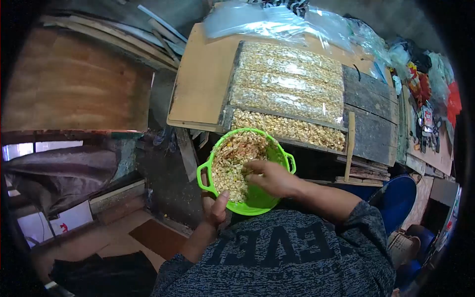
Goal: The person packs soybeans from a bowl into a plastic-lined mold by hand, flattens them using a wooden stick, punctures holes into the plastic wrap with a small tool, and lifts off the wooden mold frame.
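A bright green basin (258, 204) with two handles is held close to the body, partly filled with pale, flat pieces (230, 171) and some reddish bits. My left hand (215, 208) grips its lower left rim, thumb on top and fingers underneath. Inside the basin, my right hand (267, 177) reaches down with bent fingers at the pale pieces; whether anything is between the fingertips is hidden. Just beyond the basin, an uncovered strip of similar pieces (287, 129) fills the front of a wooden frame.
Behind that strip, plastic-covered rows (287, 81) lie on a wooden table (198, 81). Plastic sheets (262, 22) rest at the back. A wooden stick (350, 143) stands at the frame's right. Blue barrels (400, 198) are at the right, a brown board (74, 81) at the left.
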The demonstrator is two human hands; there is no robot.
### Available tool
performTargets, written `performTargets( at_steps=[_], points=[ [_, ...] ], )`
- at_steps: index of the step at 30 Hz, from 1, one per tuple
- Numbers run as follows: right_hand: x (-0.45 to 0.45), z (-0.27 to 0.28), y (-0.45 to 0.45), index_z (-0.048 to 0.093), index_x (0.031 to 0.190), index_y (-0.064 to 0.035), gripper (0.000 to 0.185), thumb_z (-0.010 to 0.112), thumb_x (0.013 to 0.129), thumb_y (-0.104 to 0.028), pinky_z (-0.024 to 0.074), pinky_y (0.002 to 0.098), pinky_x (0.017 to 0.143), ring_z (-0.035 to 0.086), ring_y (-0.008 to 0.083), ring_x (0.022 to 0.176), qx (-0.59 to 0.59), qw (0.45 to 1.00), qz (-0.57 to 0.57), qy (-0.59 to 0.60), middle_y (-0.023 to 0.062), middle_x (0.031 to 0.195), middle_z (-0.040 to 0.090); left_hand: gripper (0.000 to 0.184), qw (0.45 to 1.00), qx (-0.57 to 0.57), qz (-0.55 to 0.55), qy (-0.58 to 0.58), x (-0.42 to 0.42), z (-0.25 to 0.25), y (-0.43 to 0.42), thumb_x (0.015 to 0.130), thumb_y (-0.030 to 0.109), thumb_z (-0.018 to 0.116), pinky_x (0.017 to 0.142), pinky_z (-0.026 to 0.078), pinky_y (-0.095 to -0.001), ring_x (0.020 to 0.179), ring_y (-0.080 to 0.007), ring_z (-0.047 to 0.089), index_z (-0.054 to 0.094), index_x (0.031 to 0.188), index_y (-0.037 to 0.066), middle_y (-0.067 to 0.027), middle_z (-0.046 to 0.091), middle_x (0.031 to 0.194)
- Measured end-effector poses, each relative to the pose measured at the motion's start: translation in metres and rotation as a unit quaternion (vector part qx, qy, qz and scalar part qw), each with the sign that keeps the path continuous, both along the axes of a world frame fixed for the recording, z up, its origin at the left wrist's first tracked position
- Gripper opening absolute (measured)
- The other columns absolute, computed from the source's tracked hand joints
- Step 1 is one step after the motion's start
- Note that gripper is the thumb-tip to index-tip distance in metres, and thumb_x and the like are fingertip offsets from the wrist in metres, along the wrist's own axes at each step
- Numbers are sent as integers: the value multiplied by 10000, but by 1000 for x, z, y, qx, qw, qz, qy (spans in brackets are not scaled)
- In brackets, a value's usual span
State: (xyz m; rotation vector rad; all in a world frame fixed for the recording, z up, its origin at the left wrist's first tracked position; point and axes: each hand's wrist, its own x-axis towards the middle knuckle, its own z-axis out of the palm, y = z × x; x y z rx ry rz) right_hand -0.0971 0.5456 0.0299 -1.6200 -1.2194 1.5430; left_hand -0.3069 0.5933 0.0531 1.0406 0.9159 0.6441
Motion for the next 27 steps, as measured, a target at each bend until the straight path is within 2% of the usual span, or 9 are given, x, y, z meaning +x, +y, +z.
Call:
performTargets(
  at_steps=[5,8,10,12,16,20,22,25,27],
  points=[
    [-33,2,4,631,1213,17,368,535,989,-259,492,406,954,646,351,1082,24,995,89,-27,234,1142,666,700,998,55,-27,23,-18,-26,-2,850,167,564,1031,441,-399,1200,-277,538,309,1488,34,-166,502,1354],
    [-45,-7,10,636,1215,5,369,528,995,-272,503,392,922,656,298,1048,-5,986,130,103,185,1145,683,650,999,6,31,11,-2,-5,-9,857,166,553,1025,450,-407,1179,-285,556,348,1459,32,-167,527,1327],
    [-57,-27,8,632,1223,-12,385,530,1005,-311,510,353,896,648,214,1023,-178,904,1,388,119,1127,686,645,1000,7,21,3,-3,-10,-8,863,185,546,1028,450,-410,1183,-288,556,355,1458,23,-169,527,1331],
    [-37,-1,9,624,1212,-16,378,531,1013,-325,515,323,881,628,152,1009,-192,913,-48,357,68,1109,672,641,1000,10,15,-3,-9,-15,-5,870,205,538,1031,449,-413,1188,-290,556,363,1456,14,-171,526,1336],
    [-7,14,3,617,1182,-22,328,524,1022,-292,521,335,848,637,169,931,-202,804,-230,510,77,1051,673,631,999,-30,18,4,-20,-25,-2,877,251,516,1051,440,-437,1230,-305,543,399,1427,-36,-190,513,1371],
    [55,22,-13,612,1009,-84,212,545,1016,-285,473,282,661,591,104,765,-92,822,-300,475,2,876,634,587,998,-1,0,70,-33,-35,1,919,246,487,1037,459,-433,1220,-317,568,426,1409,-70,-222,526,1383],
    [85,12,-20,604,970,-103,205,544,1008,-295,429,257,628,515,121,676,-45,855,-348,383,-10,794,578,558,997,-3,69,-32,-22,-32,-1,942,235,462,1017,480,-418,1179,-309,600,435,1401,-81,-230,562,1346],
    [129,-5,-33,600,924,-98,187,563,1009,-261,418,228,625,528,82,702,2,896,-362,258,-25,795,574,574,999,2,35,-8,-29,-28,5,931,224,463,1039,469,-430,1212,-319,579,413,1417,-76,-236,534,1374],
    [146,-15,-39,627,975,-53,192,538,1015,-219,431,239,665,545,97,728,35,948,-316,-24,-8,799,576,590,999,5,45,-7,-29,-29,7,924,225,468,1049,462,-440,1232,-325,565,397,1429,-72,-238,514,1394]
  ],
)
